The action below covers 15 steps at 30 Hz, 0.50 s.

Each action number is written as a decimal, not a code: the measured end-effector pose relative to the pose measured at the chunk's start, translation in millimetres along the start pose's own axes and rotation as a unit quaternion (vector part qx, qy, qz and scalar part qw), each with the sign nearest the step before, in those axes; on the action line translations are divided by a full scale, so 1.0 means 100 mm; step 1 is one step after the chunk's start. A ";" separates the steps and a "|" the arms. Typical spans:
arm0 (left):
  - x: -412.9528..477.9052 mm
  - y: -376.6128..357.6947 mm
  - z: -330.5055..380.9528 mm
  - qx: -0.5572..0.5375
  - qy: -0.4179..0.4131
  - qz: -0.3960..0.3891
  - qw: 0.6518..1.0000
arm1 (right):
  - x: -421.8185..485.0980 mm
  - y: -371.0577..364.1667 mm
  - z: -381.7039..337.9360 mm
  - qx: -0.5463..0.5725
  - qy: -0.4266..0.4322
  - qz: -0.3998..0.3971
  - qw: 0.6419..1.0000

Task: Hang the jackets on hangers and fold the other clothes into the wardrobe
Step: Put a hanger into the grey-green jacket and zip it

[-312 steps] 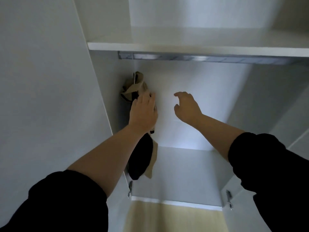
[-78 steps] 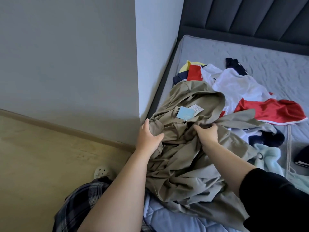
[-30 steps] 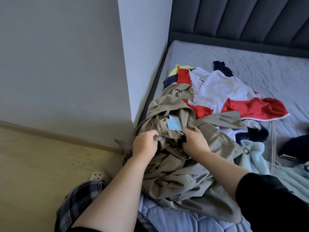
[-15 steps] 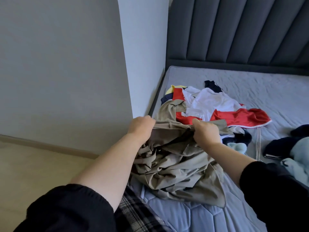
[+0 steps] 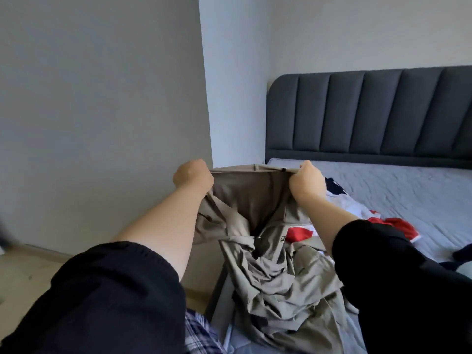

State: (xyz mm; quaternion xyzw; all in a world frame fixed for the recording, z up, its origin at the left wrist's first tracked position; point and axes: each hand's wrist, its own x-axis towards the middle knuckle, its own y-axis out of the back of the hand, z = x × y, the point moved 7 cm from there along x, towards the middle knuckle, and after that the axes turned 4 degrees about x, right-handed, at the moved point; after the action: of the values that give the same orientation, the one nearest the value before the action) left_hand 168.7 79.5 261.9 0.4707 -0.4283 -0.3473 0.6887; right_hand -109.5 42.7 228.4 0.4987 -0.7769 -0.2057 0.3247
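A khaki jacket (image 5: 275,272) hangs from both my hands above the bed, its top edge pulled taut between them. My left hand (image 5: 193,176) grips the left end of that edge in a fist. At the right end, my right hand (image 5: 307,181) grips the cloth the same way. The jacket's lower part lies crumpled on the grey mattress (image 5: 398,190). Behind it lies a pile of red, white and navy clothes (image 5: 357,215), partly hidden by my right arm.
A dark padded headboard (image 5: 370,113) runs along the far side of the bed. A grey wall panel (image 5: 102,111) stands at the left, with wooden floor (image 5: 23,272) below it. More dark and pale clothes (image 5: 459,261) lie at the right edge.
Both hands have lifted the khaki jacket off the bed and spread its top edge apart. The view has tilted up, showing more headboard and wall.
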 end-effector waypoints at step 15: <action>0.09 1.09 0.11 -0.389 0.063 -0.105 0.913 | 0.36 0.81 -1.12 0.141 -0.020 -0.108 0.984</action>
State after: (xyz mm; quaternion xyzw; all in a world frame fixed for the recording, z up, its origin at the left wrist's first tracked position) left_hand 170.0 101.9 369.4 0.2288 -0.1633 -0.5266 0.8023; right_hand -92.3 44.4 370.2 0.6161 -0.7461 -0.1381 0.2113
